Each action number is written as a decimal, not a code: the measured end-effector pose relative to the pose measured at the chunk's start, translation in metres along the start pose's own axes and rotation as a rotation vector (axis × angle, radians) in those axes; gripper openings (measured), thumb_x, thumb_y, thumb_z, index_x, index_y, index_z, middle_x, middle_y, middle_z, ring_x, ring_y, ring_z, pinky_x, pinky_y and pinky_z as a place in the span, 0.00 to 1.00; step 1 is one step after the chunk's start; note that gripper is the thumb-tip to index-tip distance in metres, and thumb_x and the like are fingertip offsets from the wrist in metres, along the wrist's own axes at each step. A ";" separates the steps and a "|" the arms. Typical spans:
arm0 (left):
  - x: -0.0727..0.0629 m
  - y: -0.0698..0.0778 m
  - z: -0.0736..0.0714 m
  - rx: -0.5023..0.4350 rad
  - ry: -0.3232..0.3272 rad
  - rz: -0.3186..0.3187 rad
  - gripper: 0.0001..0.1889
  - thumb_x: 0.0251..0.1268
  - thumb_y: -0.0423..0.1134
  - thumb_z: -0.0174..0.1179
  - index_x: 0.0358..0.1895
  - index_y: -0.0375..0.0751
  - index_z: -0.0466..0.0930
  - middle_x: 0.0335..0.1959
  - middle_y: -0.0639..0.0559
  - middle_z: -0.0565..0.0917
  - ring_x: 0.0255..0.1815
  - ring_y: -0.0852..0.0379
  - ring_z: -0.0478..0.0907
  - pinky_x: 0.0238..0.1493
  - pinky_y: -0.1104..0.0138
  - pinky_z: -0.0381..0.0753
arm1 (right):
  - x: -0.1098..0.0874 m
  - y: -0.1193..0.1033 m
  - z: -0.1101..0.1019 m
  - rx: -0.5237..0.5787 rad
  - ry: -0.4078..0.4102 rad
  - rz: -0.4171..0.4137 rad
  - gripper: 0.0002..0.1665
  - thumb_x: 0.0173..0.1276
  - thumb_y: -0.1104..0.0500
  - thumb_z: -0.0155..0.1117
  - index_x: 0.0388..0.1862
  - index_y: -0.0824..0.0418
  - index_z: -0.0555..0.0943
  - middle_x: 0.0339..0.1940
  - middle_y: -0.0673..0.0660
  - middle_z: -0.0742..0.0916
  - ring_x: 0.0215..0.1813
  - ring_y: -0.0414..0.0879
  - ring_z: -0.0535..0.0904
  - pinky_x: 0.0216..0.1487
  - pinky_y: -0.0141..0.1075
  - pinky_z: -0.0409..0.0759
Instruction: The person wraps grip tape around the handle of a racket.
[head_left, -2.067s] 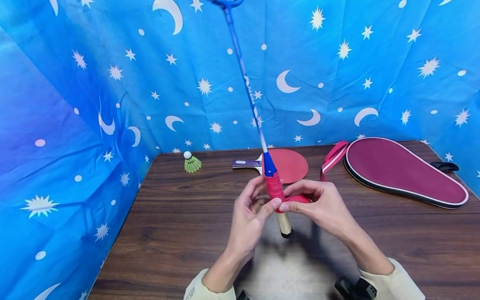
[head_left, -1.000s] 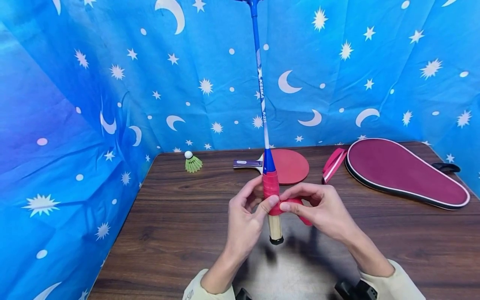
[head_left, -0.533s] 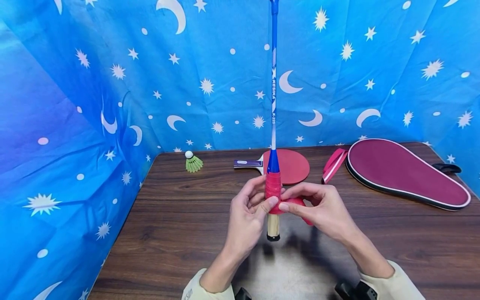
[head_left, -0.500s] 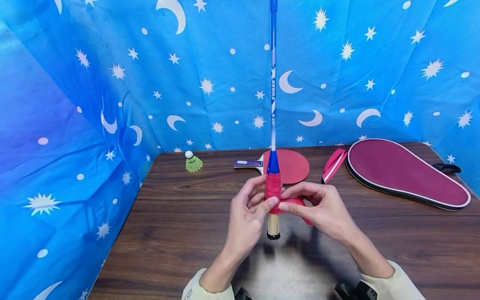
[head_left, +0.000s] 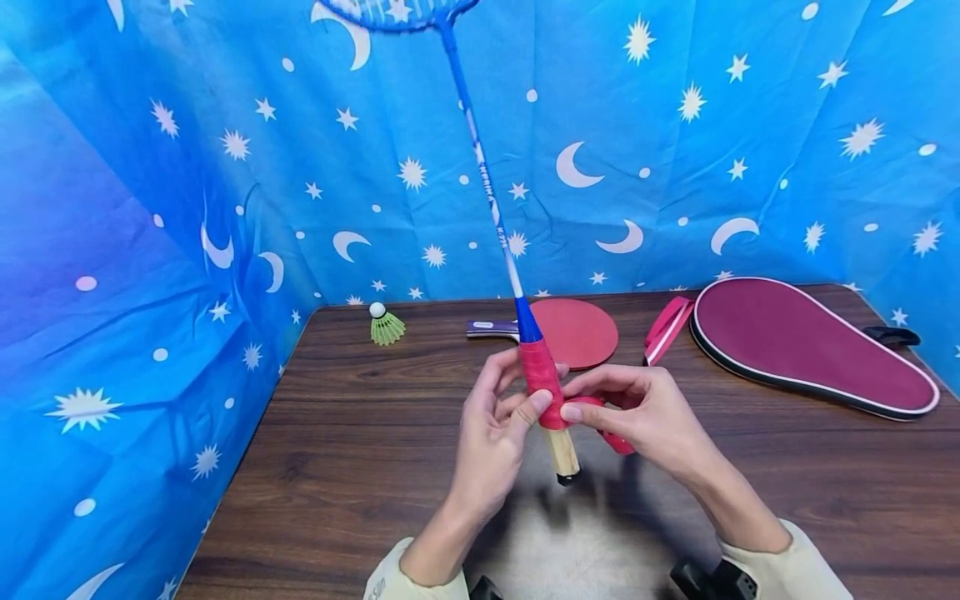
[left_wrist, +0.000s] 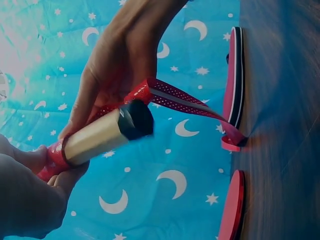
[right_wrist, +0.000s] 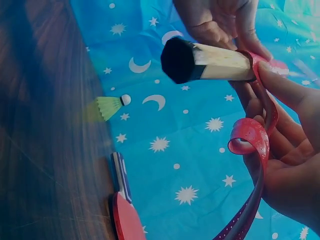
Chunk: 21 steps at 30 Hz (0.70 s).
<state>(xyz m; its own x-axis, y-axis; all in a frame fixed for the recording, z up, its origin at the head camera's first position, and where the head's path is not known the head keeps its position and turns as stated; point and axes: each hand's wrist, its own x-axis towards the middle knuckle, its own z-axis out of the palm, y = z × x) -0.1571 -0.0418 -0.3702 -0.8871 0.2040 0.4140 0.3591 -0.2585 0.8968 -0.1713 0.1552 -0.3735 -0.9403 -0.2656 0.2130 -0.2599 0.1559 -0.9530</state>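
A blue badminton racket leans up and left in the head view, its head cut off by the frame's top edge. Red perforated grip tape wraps the upper handle, and below it the bare wooden handle ends in a black cap. My left hand holds the wrapped part, thumb in front and fingers behind. Close on the right, my right hand pinches the tape at the wrap's lower edge. From there a loose length of tape curls, its tail trailing toward the table in the left wrist view.
A shuttlecock stands at the back left of the wooden table. Behind the racket lies a red table tennis bat. A maroon bat case is at the right. Blue star-patterned cloth hangs behind and at the left.
The racket has swung from leaning left to upright and back to leaning left, bringing part of its strung head into view. Both hands stay nearly in place with their holds.
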 end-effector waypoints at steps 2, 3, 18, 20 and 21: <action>0.000 -0.001 0.000 -0.045 -0.011 -0.024 0.22 0.70 0.29 0.57 0.64 0.42 0.68 0.57 0.40 0.80 0.48 0.42 0.83 0.48 0.62 0.82 | -0.001 -0.001 -0.001 -0.002 0.005 -0.002 0.14 0.59 0.57 0.76 0.44 0.55 0.87 0.37 0.55 0.88 0.29 0.52 0.79 0.26 0.38 0.78; 0.000 -0.001 0.000 -0.063 -0.014 -0.039 0.22 0.70 0.29 0.58 0.65 0.43 0.67 0.57 0.40 0.79 0.48 0.41 0.83 0.48 0.62 0.82 | -0.001 -0.002 -0.001 0.001 0.005 -0.006 0.14 0.59 0.57 0.75 0.44 0.55 0.87 0.37 0.55 0.88 0.29 0.52 0.79 0.26 0.38 0.78; 0.000 -0.004 0.002 -0.147 -0.042 -0.064 0.26 0.64 0.22 0.60 0.64 0.39 0.67 0.57 0.38 0.79 0.54 0.39 0.80 0.53 0.57 0.80 | 0.001 -0.001 -0.002 0.056 -0.028 -0.043 0.15 0.58 0.64 0.76 0.44 0.58 0.86 0.47 0.55 0.87 0.49 0.53 0.83 0.39 0.38 0.83; 0.001 -0.004 0.003 -0.154 -0.037 -0.053 0.25 0.64 0.22 0.59 0.64 0.39 0.68 0.58 0.39 0.79 0.55 0.40 0.79 0.53 0.57 0.80 | 0.000 0.000 -0.004 0.035 -0.040 -0.043 0.15 0.58 0.63 0.75 0.45 0.57 0.86 0.46 0.55 0.87 0.45 0.53 0.83 0.37 0.37 0.82; 0.001 -0.004 0.003 -0.156 -0.034 -0.047 0.25 0.64 0.22 0.59 0.64 0.39 0.68 0.58 0.39 0.79 0.55 0.40 0.79 0.54 0.57 0.80 | 0.000 0.000 -0.005 0.025 -0.050 -0.047 0.16 0.59 0.63 0.75 0.46 0.56 0.86 0.45 0.55 0.87 0.43 0.53 0.83 0.37 0.37 0.82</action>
<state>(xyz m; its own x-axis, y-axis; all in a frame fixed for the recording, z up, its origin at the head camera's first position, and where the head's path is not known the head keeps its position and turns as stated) -0.1579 -0.0376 -0.3725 -0.8905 0.2509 0.3796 0.2654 -0.3911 0.8812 -0.1726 0.1600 -0.3725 -0.9148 -0.3196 0.2470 -0.2971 0.1181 -0.9475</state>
